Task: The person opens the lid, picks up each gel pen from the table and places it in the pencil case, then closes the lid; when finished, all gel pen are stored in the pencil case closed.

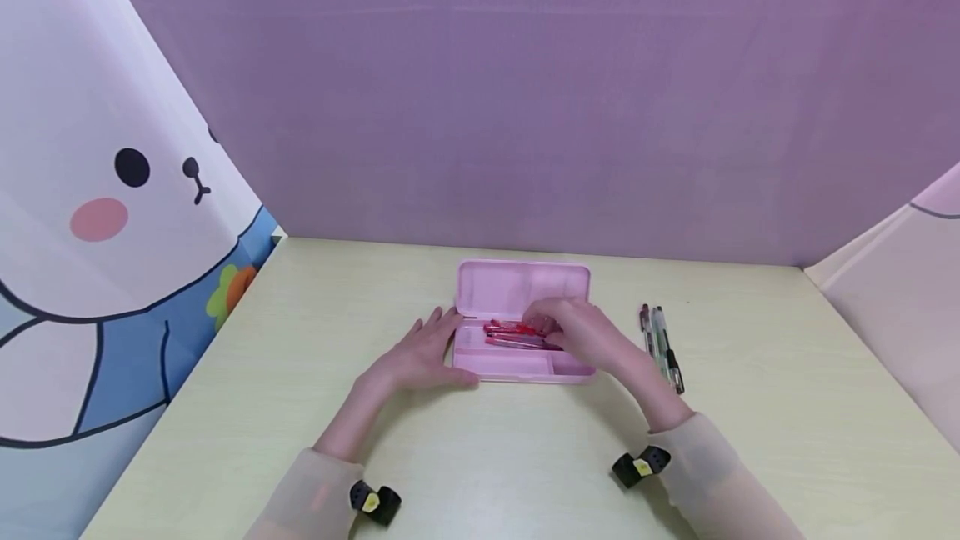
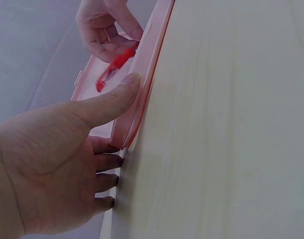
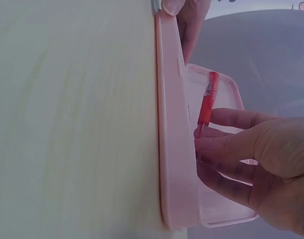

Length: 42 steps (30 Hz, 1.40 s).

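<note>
A pink pencil case [image 1: 487,290] lies on the table with its lid raised toward the back. My left hand [image 1: 420,358] rests at its near left corner, the thumb against the front wall [image 2: 137,94] and the straight fingers along the left side. Over the case, my right hand [image 1: 585,330] pinches a red pen [image 3: 207,105] between thumb and fingers; its red cap end points to the left. Red pens [image 1: 517,342] lie in the long compartment, partly hidden under the right hand.
Right of the case, a few pens lie side by side, one with a dark cap [image 1: 644,317] and one with a black grip [image 1: 672,363]; the right forearm passes close by them. A purple curtain [image 1: 525,123] hangs behind the pale table [image 1: 765,357].
</note>
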Tool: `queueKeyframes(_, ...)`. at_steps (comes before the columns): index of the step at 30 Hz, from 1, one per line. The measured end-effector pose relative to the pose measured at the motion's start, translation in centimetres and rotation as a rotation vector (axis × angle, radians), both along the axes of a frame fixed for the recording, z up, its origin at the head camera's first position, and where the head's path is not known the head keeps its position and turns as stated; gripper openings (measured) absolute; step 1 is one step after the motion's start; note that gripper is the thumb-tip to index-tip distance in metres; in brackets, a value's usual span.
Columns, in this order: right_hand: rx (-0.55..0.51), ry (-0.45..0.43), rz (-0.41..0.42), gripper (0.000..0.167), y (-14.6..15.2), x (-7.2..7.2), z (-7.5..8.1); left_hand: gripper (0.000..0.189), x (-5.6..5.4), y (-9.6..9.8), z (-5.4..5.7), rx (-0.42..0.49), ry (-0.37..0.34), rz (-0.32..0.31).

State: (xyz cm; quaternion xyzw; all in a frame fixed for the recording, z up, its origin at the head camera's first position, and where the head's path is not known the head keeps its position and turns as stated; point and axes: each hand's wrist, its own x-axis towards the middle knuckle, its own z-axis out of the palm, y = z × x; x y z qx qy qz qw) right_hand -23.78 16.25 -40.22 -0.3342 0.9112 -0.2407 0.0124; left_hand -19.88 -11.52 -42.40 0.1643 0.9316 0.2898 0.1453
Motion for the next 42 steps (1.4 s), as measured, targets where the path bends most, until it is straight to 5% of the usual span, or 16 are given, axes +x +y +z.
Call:
queueKeyframes(17,-0.088,0.013,-0.027,0.029,2.9,0.0,1.2,0.106,0.2,0.1,0.0,0.009,-0.009,0.001)
queueKeyframes(32,-0.202,0.032,-0.234,0.042,10.8,0.2,1.3,0.106,0.3,0.1,0.1,0.005,-0.007,0.011)
queueKeyframes(37,-0.178,-0.039,-0.309,0.053,13.4,0.5,0.8,0.107,0.3,0.0,0.1,-0.001,-0.014,0.015)
queueKeyframes(42,-0.184,-0.198,-0.366,0.064,15.2,0.6,0.5,0.106,0.4,0.0,0.1,0.0,-0.019,0.02)
